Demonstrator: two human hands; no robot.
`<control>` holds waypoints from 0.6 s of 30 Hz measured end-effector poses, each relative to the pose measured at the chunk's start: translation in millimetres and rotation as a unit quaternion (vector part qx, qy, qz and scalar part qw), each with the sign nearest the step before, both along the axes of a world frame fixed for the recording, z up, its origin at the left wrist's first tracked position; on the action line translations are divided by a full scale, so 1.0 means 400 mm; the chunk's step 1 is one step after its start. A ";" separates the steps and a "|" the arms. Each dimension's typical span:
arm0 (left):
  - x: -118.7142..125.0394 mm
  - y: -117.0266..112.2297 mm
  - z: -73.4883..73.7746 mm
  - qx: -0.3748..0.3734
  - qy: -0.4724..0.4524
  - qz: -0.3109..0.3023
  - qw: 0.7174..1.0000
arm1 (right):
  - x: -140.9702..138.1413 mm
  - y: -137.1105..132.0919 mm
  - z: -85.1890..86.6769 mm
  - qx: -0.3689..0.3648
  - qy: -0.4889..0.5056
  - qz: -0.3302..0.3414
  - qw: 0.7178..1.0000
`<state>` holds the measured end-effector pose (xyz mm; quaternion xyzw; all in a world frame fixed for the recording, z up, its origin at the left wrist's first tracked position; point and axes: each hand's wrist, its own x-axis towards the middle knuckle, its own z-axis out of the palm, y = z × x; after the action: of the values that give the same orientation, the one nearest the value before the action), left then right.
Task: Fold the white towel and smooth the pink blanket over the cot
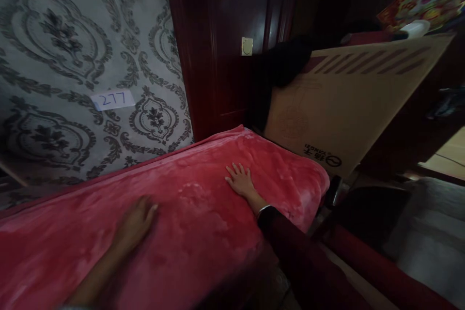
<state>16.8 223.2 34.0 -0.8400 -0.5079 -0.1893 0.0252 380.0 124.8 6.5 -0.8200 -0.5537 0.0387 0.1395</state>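
A plush pink-red blanket [203,232] is spread over a long, low surface against the wall. My right hand [241,180] lies flat on it near the right end, fingers spread, nothing held. Further left, my left hand [136,220] is over the blanket with its fingers stretched forward and the thumb apart. It is a little blurred, and I cannot tell whether it presses on the cloth. Soft wrinkles and lighter patches show in the pile around both hands.
Behind the blanket is patterned grey wallpaper [72,48] with a paper label [113,100] reading 277. A dark red door [225,72] stands beside it. A big cardboard box [334,106] leans at the right, with black cloth [288,60] over its corner. Grey upholstery [432,232] is at lower right.
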 end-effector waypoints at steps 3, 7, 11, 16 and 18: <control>0.161 0.040 0.014 -0.041 0.026 -0.050 0.998 | 0.000 0.004 -0.003 -0.004 -0.008 0.004 1.000; 0.309 0.030 0.015 -0.072 0.092 -0.056 0.992 | 0.063 0.005 0.001 -0.015 -0.026 0.037 0.999; 0.337 0.007 -0.008 -0.051 0.147 -0.055 0.986 | 0.220 -0.003 0.013 -0.026 -0.040 -0.024 0.999; 0.331 0.009 -0.018 -0.048 0.164 -0.046 0.984 | 0.410 0.008 0.039 -0.011 -0.072 -0.185 0.980; 0.332 0.014 -0.020 -0.050 0.165 -0.044 0.984 | 0.466 0.021 0.050 -0.002 -0.074 -0.231 0.970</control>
<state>149.8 228.7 25.9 -0.8813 -0.4683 -0.0232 0.0587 566.5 133.0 26.3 -0.9266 -0.3581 -0.0540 0.1013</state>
